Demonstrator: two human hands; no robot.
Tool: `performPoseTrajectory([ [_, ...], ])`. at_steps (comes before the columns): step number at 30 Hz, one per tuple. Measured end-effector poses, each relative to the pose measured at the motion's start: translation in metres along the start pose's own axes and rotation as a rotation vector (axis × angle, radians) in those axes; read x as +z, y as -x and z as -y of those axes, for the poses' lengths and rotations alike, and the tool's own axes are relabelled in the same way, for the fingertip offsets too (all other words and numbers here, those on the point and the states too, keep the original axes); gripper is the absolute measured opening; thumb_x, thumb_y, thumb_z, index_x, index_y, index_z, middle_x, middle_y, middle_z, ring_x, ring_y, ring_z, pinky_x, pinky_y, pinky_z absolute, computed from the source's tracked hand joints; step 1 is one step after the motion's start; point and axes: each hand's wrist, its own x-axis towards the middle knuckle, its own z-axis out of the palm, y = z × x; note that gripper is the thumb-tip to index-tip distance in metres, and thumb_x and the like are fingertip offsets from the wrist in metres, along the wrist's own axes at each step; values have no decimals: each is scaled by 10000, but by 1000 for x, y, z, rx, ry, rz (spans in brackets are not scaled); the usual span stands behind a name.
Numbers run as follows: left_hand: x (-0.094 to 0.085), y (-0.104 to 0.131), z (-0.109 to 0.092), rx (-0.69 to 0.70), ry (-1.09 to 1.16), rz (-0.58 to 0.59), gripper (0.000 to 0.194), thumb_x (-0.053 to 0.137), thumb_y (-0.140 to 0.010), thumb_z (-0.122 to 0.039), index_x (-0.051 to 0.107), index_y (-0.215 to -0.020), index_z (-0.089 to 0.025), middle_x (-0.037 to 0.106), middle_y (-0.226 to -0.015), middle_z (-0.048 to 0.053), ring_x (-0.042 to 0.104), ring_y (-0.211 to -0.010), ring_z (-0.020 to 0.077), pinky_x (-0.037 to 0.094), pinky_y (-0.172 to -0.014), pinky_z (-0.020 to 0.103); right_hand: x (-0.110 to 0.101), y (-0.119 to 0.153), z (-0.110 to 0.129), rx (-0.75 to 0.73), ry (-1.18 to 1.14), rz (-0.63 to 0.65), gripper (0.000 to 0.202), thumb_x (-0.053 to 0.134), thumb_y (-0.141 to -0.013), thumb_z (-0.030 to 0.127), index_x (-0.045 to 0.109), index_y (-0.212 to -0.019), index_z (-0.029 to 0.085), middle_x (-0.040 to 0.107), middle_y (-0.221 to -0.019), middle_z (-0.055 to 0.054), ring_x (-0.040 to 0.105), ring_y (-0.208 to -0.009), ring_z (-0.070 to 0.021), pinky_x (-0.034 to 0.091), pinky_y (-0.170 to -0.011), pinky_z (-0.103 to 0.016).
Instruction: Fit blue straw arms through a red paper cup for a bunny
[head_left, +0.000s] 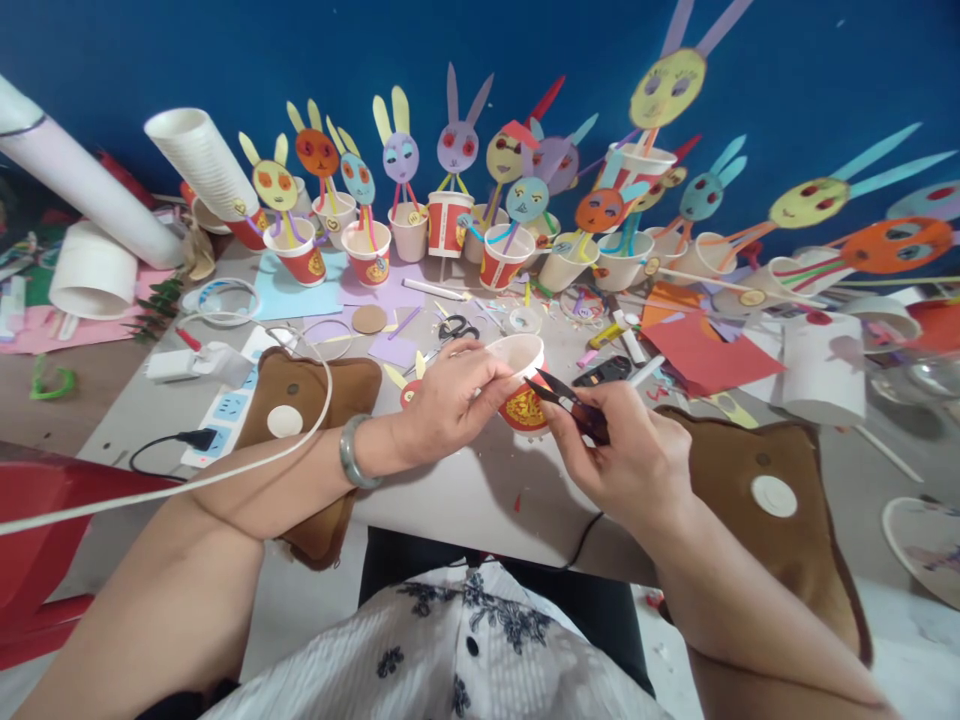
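Note:
A red and white paper cup (527, 405) stands upright or slightly tilted near the table's front edge. My left hand (457, 395) grips its rim from the left, thumb and fingers pressed together there. In my right hand (626, 445) are dark-handled scissors (574, 402), their blades parted and pointing left at the cup's upper right side. Whether the blades touch the cup I cannot tell. Just left of my left hand lies a small yellow-eared paper figure (409, 390), partly covered by that hand.
Several cups with rabbit-faced paper figures (450, 225) line the table's back. Brown pouches (757, 490) lie on both sides. A power strip (229, 405) and white cable (247, 465) are at the left. Black-handled scissors (457, 328) and red paper (705, 350) lie behind my hands.

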Motion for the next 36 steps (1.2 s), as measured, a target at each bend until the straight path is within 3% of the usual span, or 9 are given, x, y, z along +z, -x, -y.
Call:
performPoseTrajectory([
  [12, -5, -2, -6, -59, 110, 23, 314, 421, -1077, -367, 543, -843, -196, 616, -749, 10, 560, -726, 138, 487, -791, 304, 1, 0, 2, -31, 36, 11, 158, 600, -996, 325, 566, -910, 197, 628, -631, 20, 544, -473, -103, 362, -468, -222],
  [20, -7, -2, -4, -145, 185, 72, 339, 388, -1079, -400, 504, -834, -197, 567, -722, -3, 504, -653, 122, 448, -667, 275, -3, -3, 0, -90, 12, 6, 149, 622, -981, 300, 599, -872, 200, 630, -613, 19, 561, -488, -107, 377, -481, -227],
  [32, -9, -1, -4, -94, 170, 88, 346, 367, -1082, -397, 481, -822, -198, 561, -742, 12, 505, -678, 125, 452, -667, 273, -6, -1, 2, -33, -47, 43, 182, 619, -978, 326, 604, -850, 198, 610, -608, 21, 511, -472, -97, 360, -469, -226],
  [36, -8, -2, -4, -149, 217, 96, 378, 357, -1078, -442, 475, -813, -200, 542, -716, 1, 486, -649, 121, 436, -627, 269, -9, -2, 2, -12, -48, 92, 245, 586, -999, 360, 601, -811, 204, 563, -562, 31, 454, -438, -92, 336, -462, -237],
])
